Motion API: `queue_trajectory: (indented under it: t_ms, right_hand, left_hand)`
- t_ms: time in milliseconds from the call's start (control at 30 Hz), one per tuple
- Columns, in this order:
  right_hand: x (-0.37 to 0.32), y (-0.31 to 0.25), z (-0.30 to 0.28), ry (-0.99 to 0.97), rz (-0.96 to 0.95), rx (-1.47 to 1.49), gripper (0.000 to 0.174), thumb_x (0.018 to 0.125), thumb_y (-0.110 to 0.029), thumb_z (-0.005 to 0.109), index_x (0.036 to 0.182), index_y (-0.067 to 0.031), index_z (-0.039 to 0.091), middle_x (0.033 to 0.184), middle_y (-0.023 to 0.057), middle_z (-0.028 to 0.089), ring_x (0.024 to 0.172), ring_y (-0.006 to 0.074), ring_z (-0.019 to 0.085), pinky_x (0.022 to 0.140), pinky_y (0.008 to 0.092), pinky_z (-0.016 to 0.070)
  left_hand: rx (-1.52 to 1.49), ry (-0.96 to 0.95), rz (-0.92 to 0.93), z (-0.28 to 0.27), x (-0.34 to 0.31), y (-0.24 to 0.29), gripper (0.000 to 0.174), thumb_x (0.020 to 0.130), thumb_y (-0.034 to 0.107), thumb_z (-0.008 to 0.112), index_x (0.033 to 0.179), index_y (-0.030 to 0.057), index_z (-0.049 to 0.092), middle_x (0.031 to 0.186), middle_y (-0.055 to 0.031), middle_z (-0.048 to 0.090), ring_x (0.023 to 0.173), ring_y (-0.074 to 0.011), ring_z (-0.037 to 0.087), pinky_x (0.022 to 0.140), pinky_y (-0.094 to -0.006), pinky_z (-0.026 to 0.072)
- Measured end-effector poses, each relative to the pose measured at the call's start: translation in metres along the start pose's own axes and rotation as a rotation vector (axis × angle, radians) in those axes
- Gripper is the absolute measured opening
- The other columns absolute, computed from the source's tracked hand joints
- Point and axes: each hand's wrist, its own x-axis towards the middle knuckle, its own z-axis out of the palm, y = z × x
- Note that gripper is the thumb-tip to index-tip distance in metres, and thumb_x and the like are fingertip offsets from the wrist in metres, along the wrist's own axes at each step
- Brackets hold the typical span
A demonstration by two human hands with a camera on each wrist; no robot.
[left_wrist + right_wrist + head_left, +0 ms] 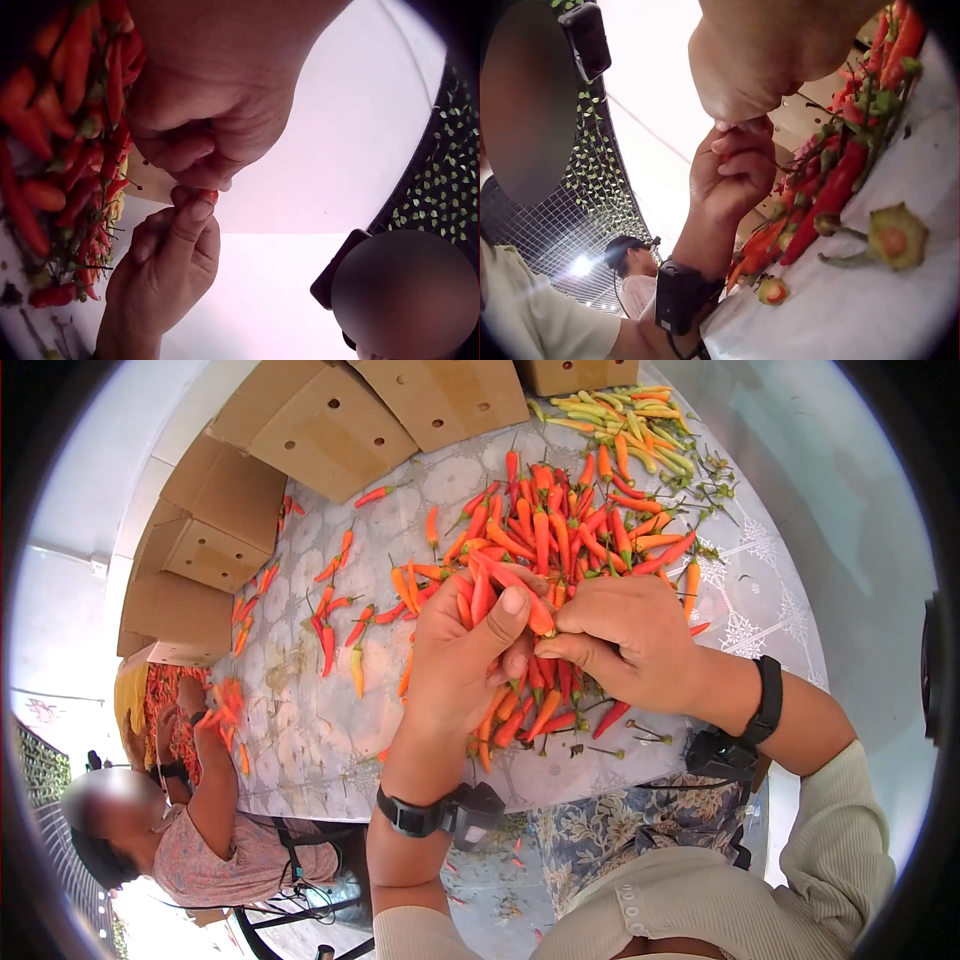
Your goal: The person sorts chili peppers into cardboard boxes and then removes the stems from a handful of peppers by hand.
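Observation:
Above a heap of red chili peppers (560, 540), my left hand (455, 650) grips a few red chilies (515, 578) between thumb and fingers. The stem end of one points toward my right hand (640, 640). There the right thumb and curled forefinger pinch at the stem, which the fingers mostly hide. In the left wrist view, a bit of red chili (211, 196) shows at the fingertips where both hands meet. Plucked green stem caps (897, 237) lie on the table near the right hand.
A patterned cover lies on the table (330, 750), with scattered chilies at left. Yellow-green chilies (625, 420) and stems are piled at the far right. Cardboard boxes (330, 430) line the far edge. At left, another person (210, 840) handles chilies.

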Motion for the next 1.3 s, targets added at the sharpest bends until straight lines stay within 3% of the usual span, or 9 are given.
queue_trajectory:
  t_ms: [200, 300, 500, 700, 800, 900, 1000, 1133, 1300]
  right_hand:
    - [0.002, -0.003, -0.005, -0.031, 0.031, 0.021, 0.015, 0.076, -0.016, 0.070, 0.080, -0.0044, 0.063, 0.072, 0.0112, 0.060, 0.063, 0.0309, 0.059, 0.053, 0.0372, 0.0447]
    - [0.000, -0.002, -0.003, -0.017, 0.065, 0.048, 0.015, 0.079, -0.018, 0.069, 0.078, -0.0035, 0.064, 0.067, 0.0091, 0.059, 0.057, 0.0230, 0.058, 0.049, 0.0330, 0.0418]
    - [0.006, -0.007, -0.014, -0.255, 0.560, 0.437, 0.026, 0.089, -0.022, 0.062, 0.073, -0.0006, 0.062, 0.052, 0.0003, 0.050, 0.047, 0.0058, 0.046, 0.044, 0.0241, 0.0330]
    - [0.008, -0.001, -0.022, -0.351, 0.983, 0.791, 0.036, 0.091, -0.030, 0.060, 0.067, -0.0027, 0.063, 0.050, -0.0018, 0.049, 0.046, 0.0042, 0.045, 0.042, 0.0224, 0.0323]
    - [0.007, 0.004, -0.016, -0.281, 0.925, 0.545, 0.040, 0.090, -0.033, 0.060, 0.063, -0.0025, 0.059, 0.048, -0.0010, 0.047, 0.046, 0.0046, 0.044, 0.043, 0.0231, 0.0322]
    - [0.003, 0.010, -0.014, -0.233, 0.523, 0.210, 0.034, 0.085, -0.029, 0.068, 0.064, -0.0031, 0.060, 0.049, -0.0012, 0.050, 0.042, 0.0047, 0.042, 0.040, 0.0233, 0.0309]
    - [0.001, 0.001, -0.015, -0.254, 0.283, 0.183, 0.029, 0.077, -0.026, 0.075, 0.066, -0.0045, 0.060, 0.054, -0.0001, 0.053, 0.048, 0.0055, 0.046, 0.044, 0.0249, 0.0319]
    - [0.003, 0.006, -0.004, -0.258, -0.051, 0.124, 0.016, 0.070, -0.015, 0.074, 0.071, -0.0065, 0.061, 0.070, 0.0039, 0.058, 0.071, 0.0204, 0.055, 0.064, 0.0323, 0.0426]
    - [0.006, 0.004, 0.003, -0.251, -0.025, -0.140, 0.015, 0.067, -0.012, 0.074, 0.077, -0.0068, 0.064, 0.083, 0.0063, 0.058, 0.080, 0.0252, 0.055, 0.075, 0.0368, 0.0433]
  left_hand:
    - [-0.025, -0.018, 0.054, 0.000, 0.000, -0.001, 0.025, 0.090, 0.019, 0.063, 0.105, 0.0028, 0.052, 0.080, -0.0059, 0.063, 0.049, -0.0062, 0.049, 0.040, -0.0177, 0.0326]
    - [-0.002, -0.017, 0.102, 0.003, 0.001, -0.002, 0.025, 0.090, 0.019, 0.062, 0.105, 0.0025, 0.051, 0.081, -0.0057, 0.062, 0.049, -0.0055, 0.047, 0.040, -0.0175, 0.0323]
    - [0.192, 0.002, 0.228, 0.001, 0.001, -0.006, 0.025, 0.090, 0.020, 0.062, 0.104, 0.0024, 0.051, 0.083, -0.0055, 0.059, 0.049, -0.0048, 0.045, 0.040, -0.0175, 0.0311]
    - [0.423, 0.144, 0.461, 0.000, 0.006, -0.011, 0.019, 0.091, 0.018, 0.061, 0.100, 0.0038, 0.052, 0.079, -0.0033, 0.058, 0.053, -0.0052, 0.046, 0.042, -0.0188, 0.0334]
    - [0.231, 0.298, 0.478, -0.013, 0.007, 0.004, 0.018, 0.090, 0.019, 0.062, 0.095, 0.0045, 0.052, 0.078, -0.0032, 0.058, 0.055, -0.0065, 0.050, 0.044, -0.0200, 0.0361]
    - [-0.011, 0.309, 0.413, -0.025, 0.007, 0.014, 0.014, 0.091, 0.017, 0.059, 0.092, 0.0057, 0.051, 0.078, -0.0058, 0.059, 0.055, -0.0101, 0.051, 0.043, -0.0219, 0.0346]
    - [-0.254, 0.359, 0.263, -0.022, 0.006, 0.018, 0.010, 0.089, 0.013, 0.058, 0.090, 0.0065, 0.051, 0.077, -0.0061, 0.059, 0.056, -0.0119, 0.053, 0.043, -0.0222, 0.0349]
    - [-0.263, 0.346, 0.239, -0.019, 0.006, 0.018, 0.007, 0.088, 0.009, 0.058, 0.087, 0.0076, 0.051, 0.072, -0.0052, 0.057, 0.057, -0.0126, 0.054, 0.043, -0.0221, 0.0349]
    - [-0.106, 0.318, 0.211, -0.016, 0.005, 0.012, 0.009, 0.090, 0.015, 0.058, 0.090, 0.0082, 0.052, 0.072, -0.0017, 0.052, 0.057, -0.0080, 0.047, 0.040, -0.0171, 0.0319]
